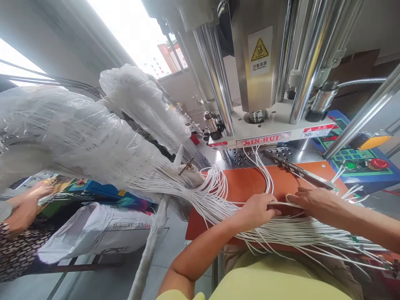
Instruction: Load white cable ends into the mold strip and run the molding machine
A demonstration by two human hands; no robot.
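While the left hand [258,211] pinches a white cable [283,203] between nearly closed fingers, the right hand [312,201] curls its fingers over it farther along; how tightly, I cannot tell. The cable spans the gap between them, beside a white bundle [293,231] on the orange tabletop [290,179].

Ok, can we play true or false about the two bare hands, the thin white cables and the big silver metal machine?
1. The bare left hand and the bare right hand both touch thin white cables. True.
2. The right hand is pressing the round red button. False: it is at the cables.
3. Some cables lie over a flat orange-brown board. True.
4. The board is a circle. False: it has straight edges.
5. The big silver metal machine has a yellow triangular warning sign. True.
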